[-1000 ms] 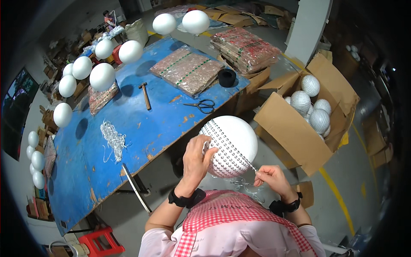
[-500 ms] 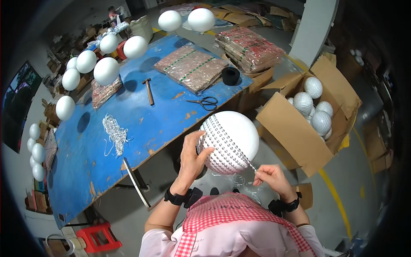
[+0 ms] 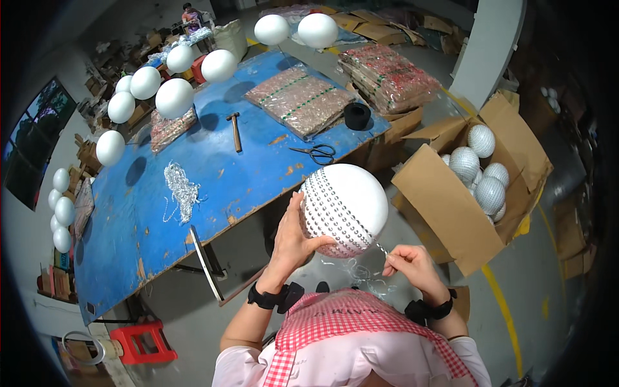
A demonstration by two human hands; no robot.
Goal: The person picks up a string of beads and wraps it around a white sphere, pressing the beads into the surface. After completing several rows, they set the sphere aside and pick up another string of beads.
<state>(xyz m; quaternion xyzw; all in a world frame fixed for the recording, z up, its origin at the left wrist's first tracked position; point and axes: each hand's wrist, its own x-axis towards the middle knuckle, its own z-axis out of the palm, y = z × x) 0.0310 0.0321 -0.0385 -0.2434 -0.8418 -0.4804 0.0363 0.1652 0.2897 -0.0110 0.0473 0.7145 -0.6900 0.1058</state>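
A large white ball (image 3: 364, 193) is in front of me, its left part wrapped in rows of silver beads (image 3: 329, 213). My left hand (image 3: 291, 237) cups it from the left, with the thumb across the lower rows and the fingers partly hidden behind it. My right hand (image 3: 411, 266), low to the right of the ball, is closed in a pinch on a silver bead string (image 3: 382, 249), which runs taut to the ball's lower right edge. Loose string (image 3: 361, 274) hangs below the ball.
The blue table (image 3: 213, 174) bears a bundle of silver bead strings (image 3: 182, 190), a hammer (image 3: 236, 132), scissors (image 3: 316, 153), a black roll (image 3: 356, 116) and wrapped packs (image 3: 300, 100). White balls (image 3: 174, 98) stand along its far side. At right, a carton (image 3: 451, 213) holds beaded balls (image 3: 464, 162).
The view has shifted, so the table and carton sit farther right in it. My left thumb lies farther across the beaded rows. The right hand still pinches the string.
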